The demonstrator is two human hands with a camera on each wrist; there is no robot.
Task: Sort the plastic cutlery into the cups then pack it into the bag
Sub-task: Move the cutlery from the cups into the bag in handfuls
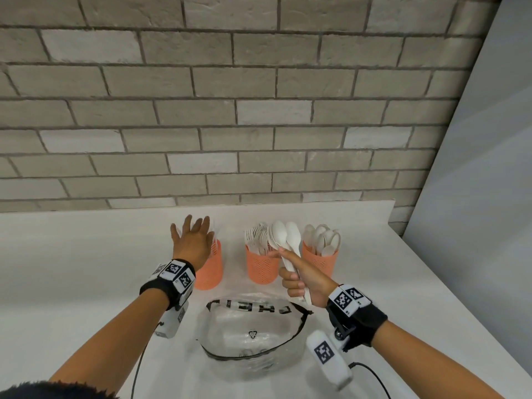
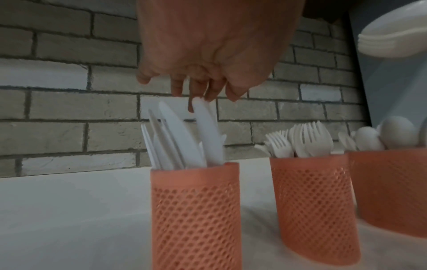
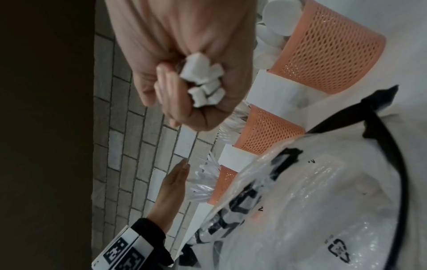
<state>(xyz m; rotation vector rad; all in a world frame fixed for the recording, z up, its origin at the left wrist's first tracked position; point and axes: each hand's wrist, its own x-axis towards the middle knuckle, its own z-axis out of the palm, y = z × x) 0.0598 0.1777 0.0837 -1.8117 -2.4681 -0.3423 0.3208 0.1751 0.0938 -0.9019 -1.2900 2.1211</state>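
Three orange mesh cups stand in a row by the wall: the left cup (image 1: 210, 272) holds knives (image 2: 184, 138), the middle cup (image 1: 261, 267) forks (image 2: 305, 140), the right cup (image 1: 321, 262) spoons. My left hand (image 1: 191, 230) hovers over the knife cup (image 2: 196, 215) with fingers spread, fingertips (image 2: 198, 91) right at the knife tips. My right hand (image 1: 298, 280) grips a bundle of white spoons (image 1: 285, 236) by the handles, bowls up, in front of the middle and right cups. The handle ends (image 3: 203, 85) stick out of the fist. A clear plastic bag (image 1: 253, 335) lies below both hands.
The white counter (image 1: 86, 269) runs to a grey brick wall (image 1: 230, 110) behind the cups. Its right edge (image 1: 449, 289) slants close to my right wrist. Cables trail from both wrist cameras near the counter's front.
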